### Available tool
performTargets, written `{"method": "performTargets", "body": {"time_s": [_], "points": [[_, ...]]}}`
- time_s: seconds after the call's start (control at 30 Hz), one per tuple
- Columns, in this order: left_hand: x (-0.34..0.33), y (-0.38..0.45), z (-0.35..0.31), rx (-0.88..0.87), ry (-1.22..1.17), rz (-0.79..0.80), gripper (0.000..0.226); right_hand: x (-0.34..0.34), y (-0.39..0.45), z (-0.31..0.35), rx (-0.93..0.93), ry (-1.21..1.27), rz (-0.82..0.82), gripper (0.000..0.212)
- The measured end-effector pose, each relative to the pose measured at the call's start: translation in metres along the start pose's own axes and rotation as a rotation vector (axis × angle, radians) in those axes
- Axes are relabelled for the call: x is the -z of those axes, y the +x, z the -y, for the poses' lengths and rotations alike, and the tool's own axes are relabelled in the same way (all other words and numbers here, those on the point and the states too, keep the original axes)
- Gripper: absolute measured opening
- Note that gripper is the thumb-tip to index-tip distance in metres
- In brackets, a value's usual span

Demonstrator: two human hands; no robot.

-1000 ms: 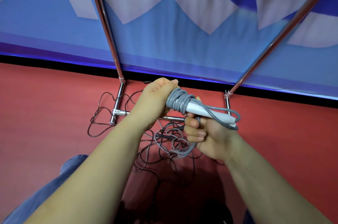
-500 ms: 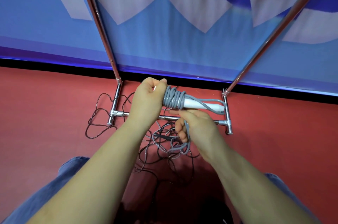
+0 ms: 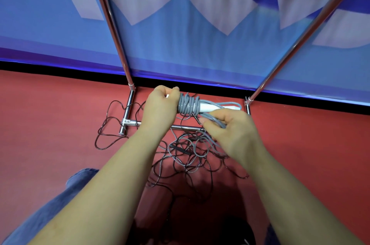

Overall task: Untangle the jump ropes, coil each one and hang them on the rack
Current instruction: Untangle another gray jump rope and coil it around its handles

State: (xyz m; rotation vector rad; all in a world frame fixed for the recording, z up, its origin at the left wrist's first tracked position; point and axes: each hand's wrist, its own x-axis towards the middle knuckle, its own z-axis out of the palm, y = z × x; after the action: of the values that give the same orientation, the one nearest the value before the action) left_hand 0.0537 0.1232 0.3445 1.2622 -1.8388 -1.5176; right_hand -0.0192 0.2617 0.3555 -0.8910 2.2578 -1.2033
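Grey jump rope wound on its white handles, held above the floor tangle.

Left hand [image 3: 160, 104] grips the handle end beside the grey coil [image 3: 188, 104]; right hand [image 3: 230, 126] pinches the loose grey strand below the white handles [image 3: 208, 107].

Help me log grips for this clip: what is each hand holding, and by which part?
The left hand grips the white handles at their left end, beside the wound grey rope. The right hand pinches the rope's loose strand below them.
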Motion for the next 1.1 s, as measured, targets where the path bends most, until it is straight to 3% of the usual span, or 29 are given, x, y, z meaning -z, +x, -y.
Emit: {"method": "performTargets", "body": {"time_s": [0.1, 0.4, 0.57, 0.77, 0.87, 0.97, 1.1], "points": [[0.001, 0.000, 0.000, 0.015, 0.017, 0.005, 0.029, -0.002, 0.000, -0.003, -0.011, 0.011, -0.012, 0.015], [0.002, -0.002, 0.001, 0.023, 0.099, 0.020, 0.028, 0.001, -0.002, -0.002, -0.012, -0.007, -0.006, 0.018], [0.001, -0.002, -0.001, 0.030, 0.132, 0.026, 0.029, 0.004, -0.001, 0.000, 0.022, -0.159, -0.054, 0.019], [0.006, 0.000, 0.001, 0.017, 0.126, 0.178, 0.026, 0.016, 0.002, 0.002, 0.061, -0.214, -0.097, 0.031], [0.011, 0.000, 0.000, -0.015, 0.110, 0.286, 0.029, 0.023, 0.005, -0.003, -0.095, -0.183, 0.067, 0.028], [0.016, 0.000, 0.000, -0.074, 0.126, 0.388, 0.031, 0.023, 0.004, -0.004, -0.152, -0.122, 0.304, 0.041], [0.019, -0.001, -0.002, -0.096, 0.057, 0.463, 0.031, 0.026, 0.005, 0.001, -0.121, -0.017, 0.387, 0.050]]}}
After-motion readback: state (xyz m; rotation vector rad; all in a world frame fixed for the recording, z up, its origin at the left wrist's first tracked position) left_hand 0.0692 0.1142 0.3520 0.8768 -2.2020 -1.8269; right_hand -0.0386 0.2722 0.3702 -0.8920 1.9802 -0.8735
